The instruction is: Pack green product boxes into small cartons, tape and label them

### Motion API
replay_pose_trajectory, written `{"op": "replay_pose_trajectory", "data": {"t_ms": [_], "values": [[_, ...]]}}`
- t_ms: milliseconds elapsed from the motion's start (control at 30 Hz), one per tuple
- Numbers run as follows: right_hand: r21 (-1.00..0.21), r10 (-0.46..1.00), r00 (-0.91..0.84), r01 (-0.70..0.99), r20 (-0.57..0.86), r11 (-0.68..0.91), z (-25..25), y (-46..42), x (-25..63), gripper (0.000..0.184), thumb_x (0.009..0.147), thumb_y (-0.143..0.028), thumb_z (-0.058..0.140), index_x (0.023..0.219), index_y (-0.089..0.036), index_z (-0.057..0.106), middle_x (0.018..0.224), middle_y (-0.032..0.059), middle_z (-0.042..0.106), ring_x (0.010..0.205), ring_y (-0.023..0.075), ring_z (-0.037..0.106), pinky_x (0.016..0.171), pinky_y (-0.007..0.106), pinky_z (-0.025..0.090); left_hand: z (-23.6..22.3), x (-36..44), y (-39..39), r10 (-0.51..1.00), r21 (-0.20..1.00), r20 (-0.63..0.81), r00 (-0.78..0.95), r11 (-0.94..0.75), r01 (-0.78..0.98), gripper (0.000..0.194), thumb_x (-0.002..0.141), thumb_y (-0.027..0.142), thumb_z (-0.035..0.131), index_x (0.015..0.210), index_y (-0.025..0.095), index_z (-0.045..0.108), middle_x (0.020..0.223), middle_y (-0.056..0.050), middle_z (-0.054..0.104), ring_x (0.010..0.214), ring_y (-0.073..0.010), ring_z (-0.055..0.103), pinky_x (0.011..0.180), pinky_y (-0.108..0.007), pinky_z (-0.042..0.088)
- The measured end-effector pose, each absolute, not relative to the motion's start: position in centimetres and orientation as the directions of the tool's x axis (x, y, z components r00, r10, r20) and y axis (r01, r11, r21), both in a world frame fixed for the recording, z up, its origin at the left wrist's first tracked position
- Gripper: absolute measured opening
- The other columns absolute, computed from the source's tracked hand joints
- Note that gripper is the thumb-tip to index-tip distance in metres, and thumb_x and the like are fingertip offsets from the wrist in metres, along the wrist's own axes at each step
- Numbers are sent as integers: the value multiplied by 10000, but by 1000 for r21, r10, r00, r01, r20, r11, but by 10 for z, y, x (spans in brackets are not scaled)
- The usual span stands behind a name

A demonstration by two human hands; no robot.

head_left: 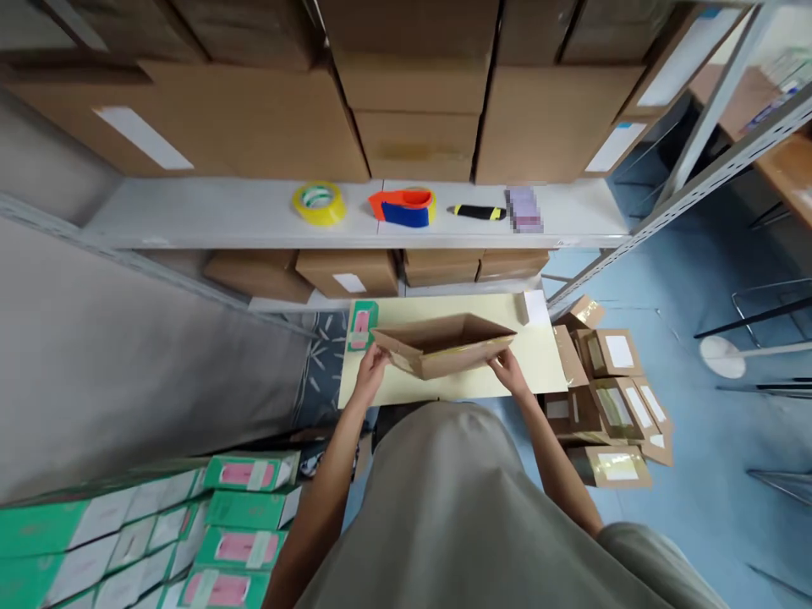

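A brown cardboard box (444,359), partly flattened with its top gaping, is held above a pale yellow tabletop (412,391). My left hand (373,369) is closed on its left corner, and my right hand (506,372) grips the right corner. Clear tape glints along the near side of the box. Left of it on the tabletop lies a green box with a pink picture (362,326). Toward the back right of the tabletop there is a small white box (534,308).
Above the tabletop, a grey shelf (234,211) holds yellow tape (319,203), a red-and-blue tape dispenser (403,207), a utility knife (479,212) and large cartons (254,114). Taped cartons (615,406) pile on the floor at right. Green boxes (244,507) stack at lower left.
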State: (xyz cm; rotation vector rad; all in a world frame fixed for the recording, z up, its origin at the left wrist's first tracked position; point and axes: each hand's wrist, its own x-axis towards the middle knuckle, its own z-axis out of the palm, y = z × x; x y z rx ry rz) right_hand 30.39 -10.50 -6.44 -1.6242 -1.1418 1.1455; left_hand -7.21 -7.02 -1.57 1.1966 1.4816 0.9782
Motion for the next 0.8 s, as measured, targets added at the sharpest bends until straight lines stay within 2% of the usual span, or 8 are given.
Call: {"op": "replay_pose_trajectory", "data": {"t_ms": [167,233,333,433,533,567,700,800], "values": [[-951,972,40,202,-232,-235,-54,-99,274,621,821,-553,752,1351,-233,705,1434,129,762,1375,322,689,1239,550,539,-24,-59,-73,972,972,-227,-57,231,53,532,857,347,639,1365,220,732,1438,-135,771,1423,-315,683,1273,-525,505],[-955,976,0,208,-216,-211,-40,-98,269,614,879,-545,709,1405,-229,719,1470,123,757,1413,319,671,1248,536,537,-23,-56,-71,959,968,-234,-159,245,58,484,886,362,679,1348,229,726,1453,-141,764,1442,-312,677,1300,-530,486],[-946,969,-7,221,-247,-239,-12,-98,275,584,1020,-586,549,1431,-218,742,1472,119,773,1408,309,686,1229,531,554,-14,-56,-77,938,961,-223,-266,257,100,434,953,478,717,1293,209,706,1418,-175,761,1377,-322,715,1233,-527,554],[-923,958,108,258,-267,-286,19,-93,282,628,1075,-678,510,1392,-198,763,1442,148,787,1302,310,752,1118,503,624,5,-55,-95,945,951,-196,-261,249,186,537,971,587,747,1337,203,662,1466,-196,720,1348,-337,731,1111,-505,633],[-884,966,178,397,-188,-246,42,-82,279,611,967,-695,743,1318,-197,784,1390,163,796,1174,312,792,1000,452,662,26,-48,-117,952,870,-184,-243,273,411,714,878,586,888,1417,211,608,1506,-209,686,1356,-372,726,1100,-525,633],[-861,972,169,457,-162,-223,47,-77,277,574,946,-660,783,1289,-199,793,1338,156,808,1100,301,803,957,435,665,32,-45,-122,954,823,-182,-240,281,494,703,866,558,904,1400,209,610,1472,-209,701,1329,-379,740,1102,-533,627],[-710,994,81,695,-73,-109,58,-62,266,302,1038,-421,649,1153,-203,824,1092,107,826,794,232,775,817,380,623,45,-42,-124,954,685,-174,-246,297,665,271,971,365,736,1189,227,653,1205,-148,811,1103,-331,825,1010,-472,640],[-612,997,75,789,-6,-63,62,-60,260,289,1060,-319,570,1131,-197,823,1079,105,813,743,213,760,759,348,579,51,-48,-108,948,645,-177,-266,316,696,174,979,297,669,1143,239,671,1071,-111,851,999,-317,847,926,-425,645]]}}
